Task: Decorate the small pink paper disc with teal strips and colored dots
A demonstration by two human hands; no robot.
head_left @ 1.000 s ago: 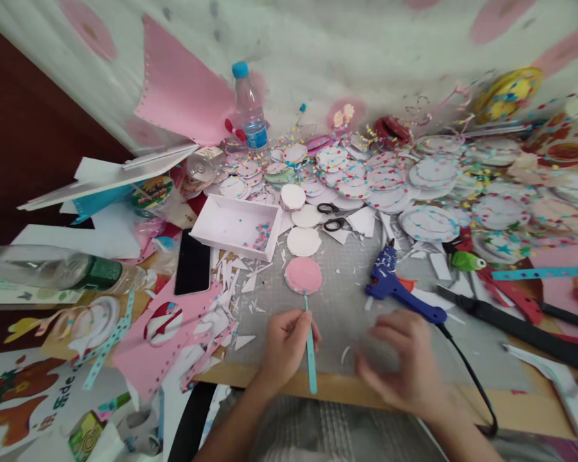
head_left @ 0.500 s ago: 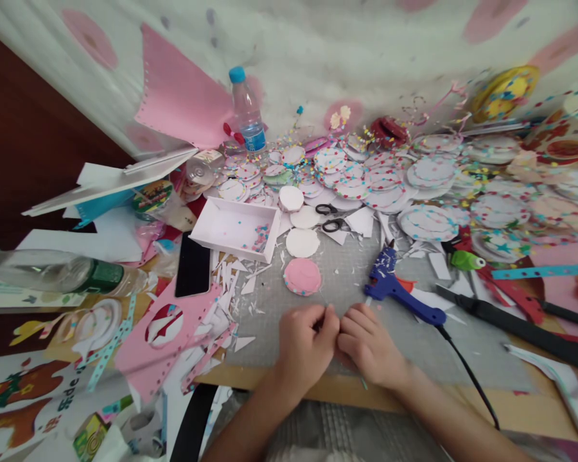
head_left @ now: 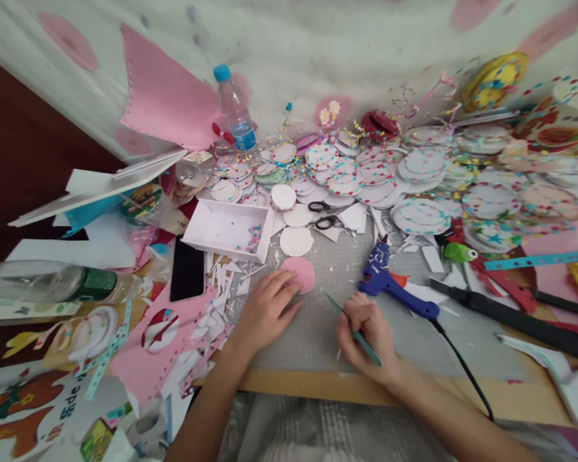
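Note:
My left hand (head_left: pixel 268 313) lies open, fingers stretched, with its fingertips on the left edge of a pink paper disc (head_left: pixel 302 273). In my right hand (head_left: pixel 370 333) are slim teal tweezers (head_left: pixel 363 343), closed in by the fingers, with the pointed end aimed up and left toward the disc. Above the pink disc, white discs (head_left: pixel 297 241) lie in a column. A blue hot glue gun (head_left: pixel 390 282) rests just beyond my right hand, its nozzle pointing away. Left of the discs stands a white box (head_left: pixel 216 224) holding small pink and blue bits.
Black-handled scissors (head_left: pixel 324 216) lie behind the discs. Many decorated paper discs (head_left: pixel 421 215) pile along the back. A phone (head_left: pixel 187 268) and paper scraps (head_left: pixel 216 314) sit left. The glue gun's cord (head_left: pixel 462 366) runs to the front edge; a long black tool (head_left: pixel 510 317) lies right.
My hands have come apart. The left has moved left and forward onto the pink disc; the right has turned, and the teal tweezers now show in it. The view has shifted slightly.

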